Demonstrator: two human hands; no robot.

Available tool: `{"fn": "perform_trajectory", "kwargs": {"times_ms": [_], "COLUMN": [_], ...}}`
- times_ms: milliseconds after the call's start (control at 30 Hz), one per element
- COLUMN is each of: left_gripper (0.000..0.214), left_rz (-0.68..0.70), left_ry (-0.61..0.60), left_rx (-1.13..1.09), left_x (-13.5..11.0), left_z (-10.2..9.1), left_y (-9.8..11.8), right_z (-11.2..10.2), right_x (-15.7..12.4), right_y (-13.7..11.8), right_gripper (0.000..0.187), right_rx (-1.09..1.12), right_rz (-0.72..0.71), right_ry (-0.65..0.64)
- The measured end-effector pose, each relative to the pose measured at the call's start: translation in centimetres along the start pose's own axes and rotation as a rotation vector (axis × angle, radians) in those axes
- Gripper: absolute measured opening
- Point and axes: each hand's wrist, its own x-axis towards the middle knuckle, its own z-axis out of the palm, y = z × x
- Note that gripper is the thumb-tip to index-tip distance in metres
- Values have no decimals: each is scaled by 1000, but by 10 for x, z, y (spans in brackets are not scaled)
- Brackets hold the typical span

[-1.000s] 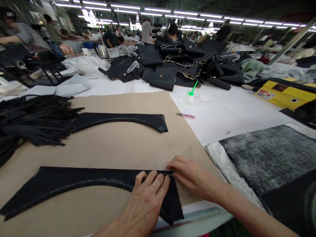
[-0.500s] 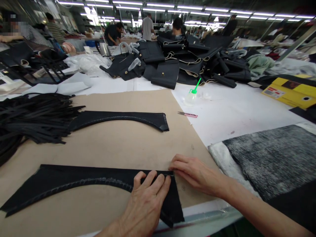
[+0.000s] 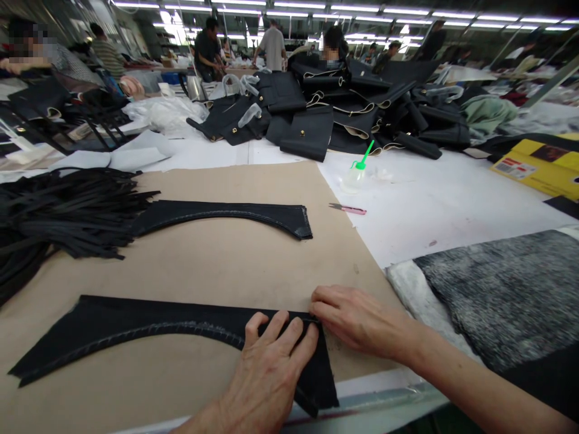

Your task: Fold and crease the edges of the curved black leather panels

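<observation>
A long curved black leather piece (image 3: 136, 328) lies across the near edge of the brown paper sheet (image 3: 217, 265). My left hand (image 3: 269, 367) lies flat on its right end, fingers stretched out and pressing it down. My right hand (image 3: 357, 319) rests beside it, fingertips pinched on the piece's upper right corner. A second curved black piece (image 3: 226, 214) lies farther back on the paper, touched by neither hand.
A heap of black strips (image 3: 58, 217) sits at the left. A glue bottle with a green nozzle (image 3: 355, 175) and small pink snips (image 3: 348, 209) lie on white paper. Black bag parts (image 3: 316, 114) pile at the back, a grey mat (image 3: 502, 289) at the right. Other people work beyond.
Both hands stay on the right end of the near piece; only the view has shifted slightly.
</observation>
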Motion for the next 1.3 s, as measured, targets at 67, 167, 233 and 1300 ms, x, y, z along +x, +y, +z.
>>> {"fn": "perform_trajectory", "kwargs": {"times_ms": [67, 167, 233, 1300], "left_gripper": [40, 42, 45, 43], "left_rz": [1, 4, 7, -51], "left_ry": [16, 8, -9, -16], "left_rx": [-2, 8, 25, -14], "left_x": [0, 1, 1, 8], "left_z": [0, 0, 0, -1], "left_y": [0, 0, 0, 2], "right_z": [1, 3, 5, -14], "right_x": [1, 1, 1, 9], "right_y": [1, 2, 3, 11], "right_gripper": [11, 11, 11, 22], "right_rx": [-27, -38, -28, 323], "right_rz": [-15, -15, -8, 97], "right_ry": [-8, 12, 27, -73]}}
